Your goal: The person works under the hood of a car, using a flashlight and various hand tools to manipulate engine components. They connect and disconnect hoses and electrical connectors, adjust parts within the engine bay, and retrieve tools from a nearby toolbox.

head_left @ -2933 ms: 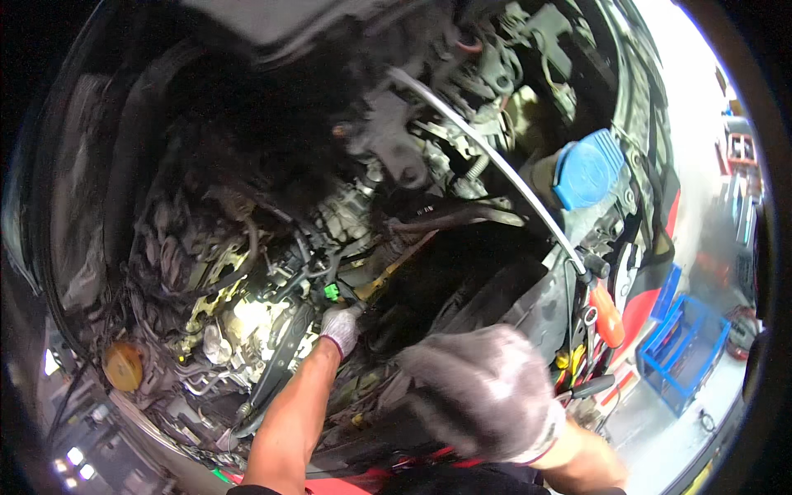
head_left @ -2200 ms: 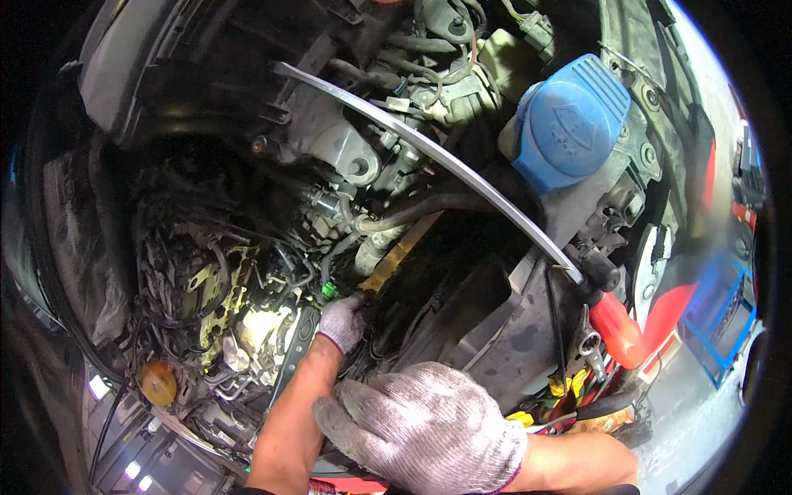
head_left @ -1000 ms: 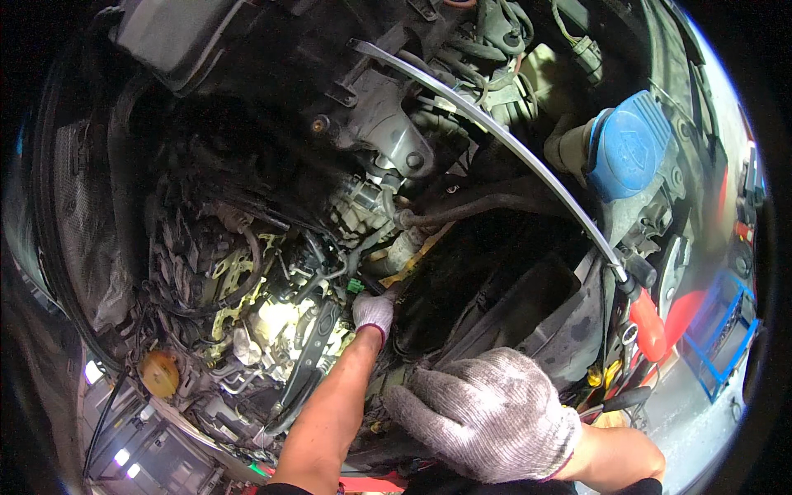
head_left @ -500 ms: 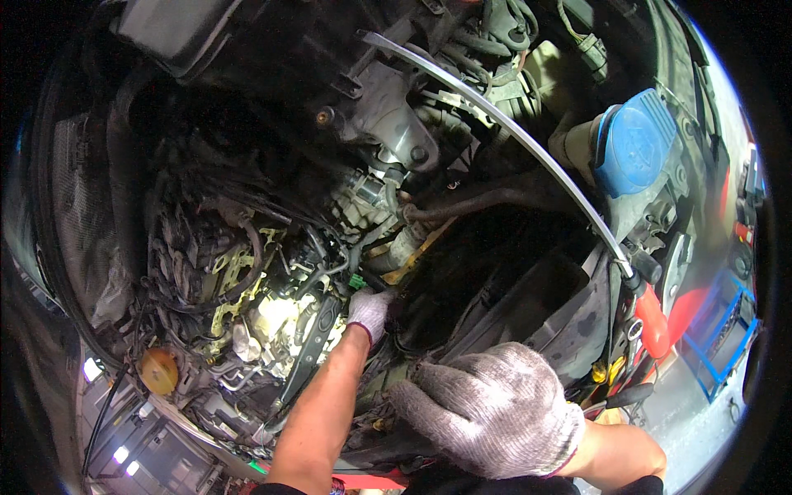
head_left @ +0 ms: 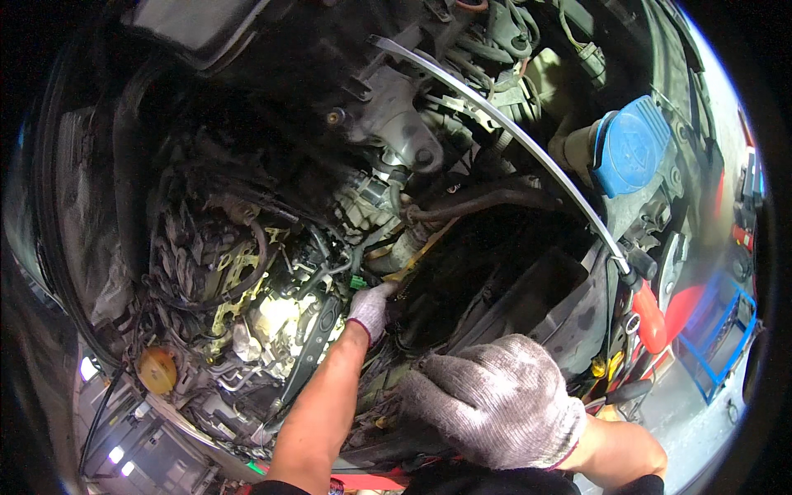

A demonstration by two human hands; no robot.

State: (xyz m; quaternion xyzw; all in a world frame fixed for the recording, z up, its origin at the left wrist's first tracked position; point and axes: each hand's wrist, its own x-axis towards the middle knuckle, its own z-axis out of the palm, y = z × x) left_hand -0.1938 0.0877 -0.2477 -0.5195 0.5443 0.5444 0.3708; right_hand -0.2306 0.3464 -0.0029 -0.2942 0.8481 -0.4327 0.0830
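Observation:
I work in a car's engine bay, wearing grey-white knit gloves on both hands. My left hand (head_left: 373,308) reaches deep in, beside a green connector (head_left: 358,282) and a dark bracket with holes (head_left: 318,337). Its fingertips go down into shadow, so what they touch is hidden. Closer to me, my right hand (head_left: 499,403) is seen from its back above the front edge of the bay. The fingers are bent and drawn together, pointing left and down. Whatever they hold, if anything, is out of sight beneath the hand.
A long curved metal strip (head_left: 528,140) crosses the bay, ending near a red-handled tool (head_left: 649,318). Right of it sits a blue reservoir cap (head_left: 634,147). A yellow-orange cap (head_left: 157,370) is at lower left; hoses surround the lit engine parts (head_left: 276,326). A blue frame (head_left: 722,338) stands outside.
The view has shifted a little. My left hand has turned slightly, its thumb side reaching a bit further right. My right hand stays bent, nearly in the same place.

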